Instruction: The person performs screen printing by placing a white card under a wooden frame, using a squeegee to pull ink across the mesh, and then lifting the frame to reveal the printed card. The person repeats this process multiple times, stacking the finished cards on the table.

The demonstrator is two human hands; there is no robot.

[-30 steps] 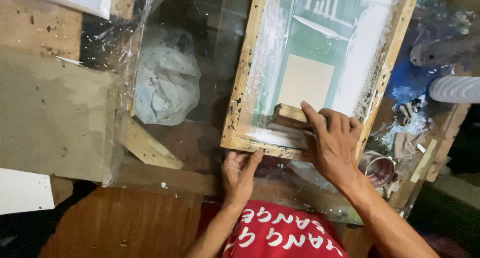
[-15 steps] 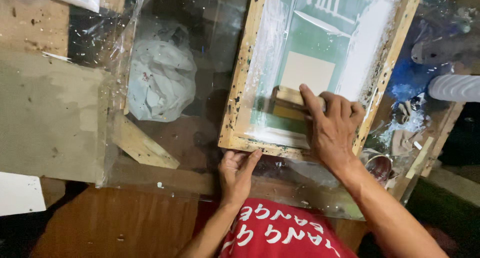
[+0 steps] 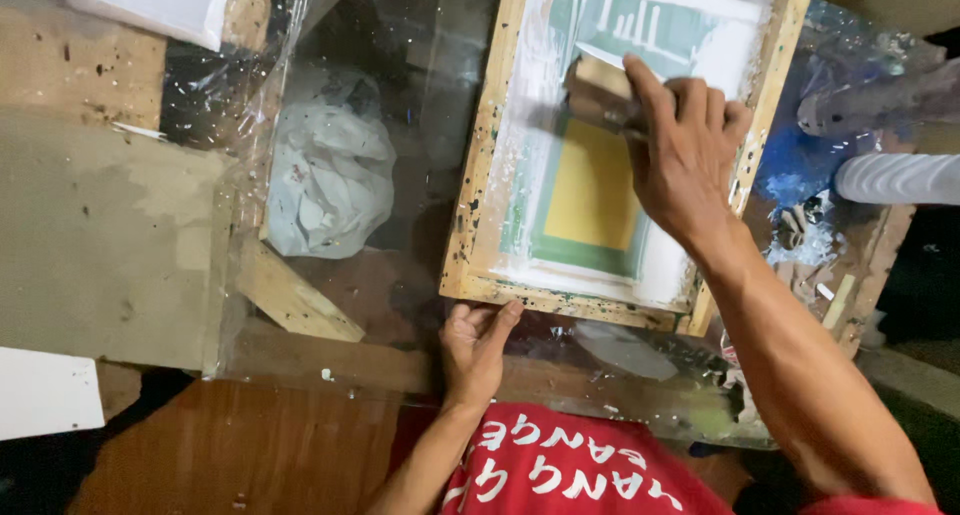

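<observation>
I have the right hand (image 3: 685,155) over the far half of the screen (image 3: 610,145), its fingers clamped on the squeegee (image 3: 598,90). The squeegee lies crosswise on the mesh, its long axis running side to side between the screen's long rails, blade edge down. It looks stiff and light, a wooden block best held from above along its back, though wet white ink may make it slippery. The left hand (image 3: 478,345) sits at the screen's near rail, fingers together and pressed flat against the wood, gripping nothing. The screen itself is a rigid wooden frame with taut, easily torn mesh, its long axis pointing away from me. Left of the screen, a crumpled rag (image 3: 328,175) rests under clear plastic on the surface (image 3: 110,235).
</observation>
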